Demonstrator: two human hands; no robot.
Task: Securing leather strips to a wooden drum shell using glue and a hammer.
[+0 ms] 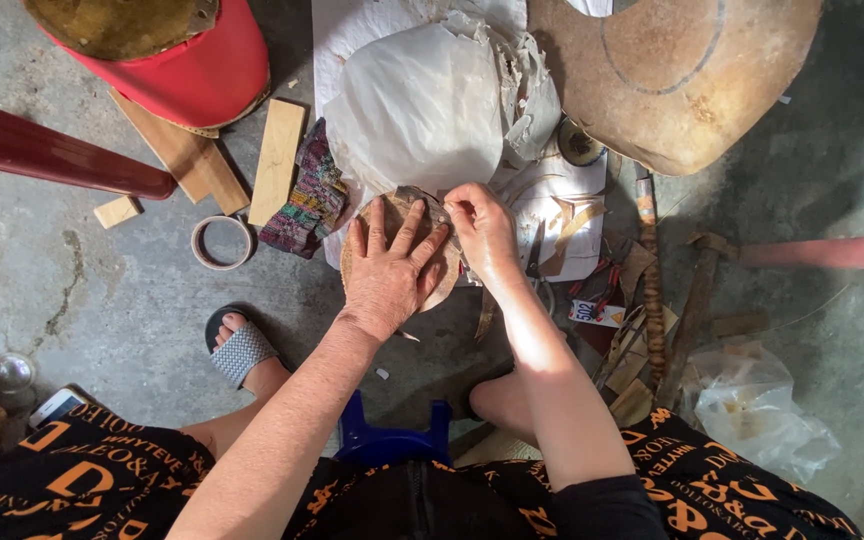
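Round brown disc (434, 262), flat and leathery-looking, lying on the concrete floor (132, 300) in front of a blue stool (392, 440), at the near edge of white paper sheets (422, 100). Left hand (390, 272) pressed flat on top of it, fingers spread and released, palm down, covering most of the disc. Right hand (482, 232) at the disc's upper right rim, fingertips pinched together on the edge; what exactly sits in the pinch too small to tell. Both forearms reaching down from a black garment with orange lettering.

Around the disc: large rusty-brown domed shape (682, 80) beyond to the upper right, touching the paper. Patterned cloth scrap (310, 195) just left of the disc, beside a ring of tape (222, 242). Light wooden blocks (277, 160) farther left, near a red rounded object (192, 60) with a worn brown top. Dark red pole (42, 150) slanting in from the left. Brown offcuts and strips (632, 350) scattered to the right, with a long rusty tool (697, 300) and a clear plastic bag (762, 410) nearby. Sandalled foot (240, 350) on the floor below left of the disc.
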